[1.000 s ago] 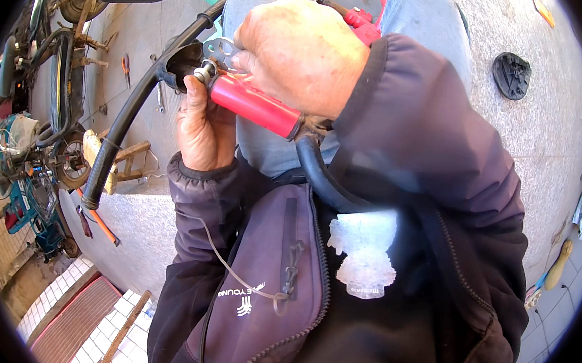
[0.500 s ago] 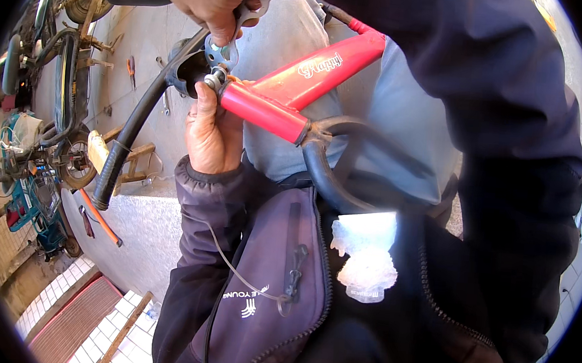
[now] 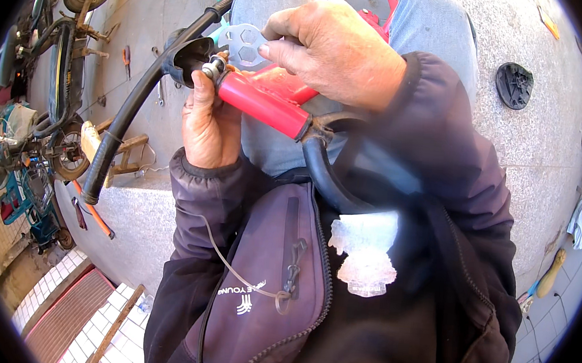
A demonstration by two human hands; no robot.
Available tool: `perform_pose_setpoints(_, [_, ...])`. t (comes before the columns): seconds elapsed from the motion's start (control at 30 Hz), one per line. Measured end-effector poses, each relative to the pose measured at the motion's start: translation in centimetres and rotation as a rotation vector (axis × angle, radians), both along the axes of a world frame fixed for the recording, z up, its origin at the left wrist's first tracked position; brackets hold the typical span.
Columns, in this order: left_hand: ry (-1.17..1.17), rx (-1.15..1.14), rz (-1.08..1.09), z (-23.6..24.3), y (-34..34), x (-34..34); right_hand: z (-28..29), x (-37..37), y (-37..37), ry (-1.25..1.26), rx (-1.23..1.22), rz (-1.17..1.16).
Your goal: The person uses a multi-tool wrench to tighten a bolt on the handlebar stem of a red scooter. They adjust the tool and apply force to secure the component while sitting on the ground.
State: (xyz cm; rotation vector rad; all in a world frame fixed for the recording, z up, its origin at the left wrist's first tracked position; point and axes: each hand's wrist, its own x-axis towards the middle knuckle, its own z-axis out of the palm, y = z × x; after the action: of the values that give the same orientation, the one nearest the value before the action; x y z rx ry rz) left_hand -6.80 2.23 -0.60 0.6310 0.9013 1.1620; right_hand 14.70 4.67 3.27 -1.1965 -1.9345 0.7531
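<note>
A red bicycle frame (image 3: 261, 106) lies across my lap, its short head tube pointing up to the left. My left hand (image 3: 208, 127) is wrapped round the tube's upper end, the thumb just below a silver nut and bolt (image 3: 213, 67). Between the thumb and fingers of my right hand (image 3: 337, 53) is a flat silver wrench (image 3: 244, 45) with hexagonal holes. Its head is close beside the nut; whether they touch I cannot tell. A black handlebar (image 3: 132, 106) slants down beyond the left hand. From the tube's lower end a black fork (image 3: 328, 177) curves toward me.
A screwdriver (image 3: 126, 62) and spanners (image 3: 159, 91) lie on the floor to the left, near a small wooden stool (image 3: 128, 150). Parked bikes (image 3: 58, 84) line the far left. A round black part (image 3: 513, 86) lies at the right, with a yellow-handled tool (image 3: 550, 274) lower down.
My right hand has swung from above the nut round to its right, still holding the wrench, whose handle end now points right. The left hand has hardly moved.
</note>
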Motion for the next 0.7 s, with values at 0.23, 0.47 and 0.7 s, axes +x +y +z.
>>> perform_pose_setpoints(0.23, [-0.041,-0.016,0.001,0.5,-0.1,0.1,0.3,-0.7,-0.9,-0.052,-0.034,-0.032])
perform_pose_setpoints(0.47, [-0.056,-0.029,0.013,0.1,-0.1,-0.2,-0.6,-1.9,-1.3,-0.040,0.031,-0.069])
perform_pose_setpoints(0.7, [-0.067,-0.041,0.024,0.3,-0.1,-0.1,-0.4,-2.0,-1.3,-0.052,0.021,-0.068])
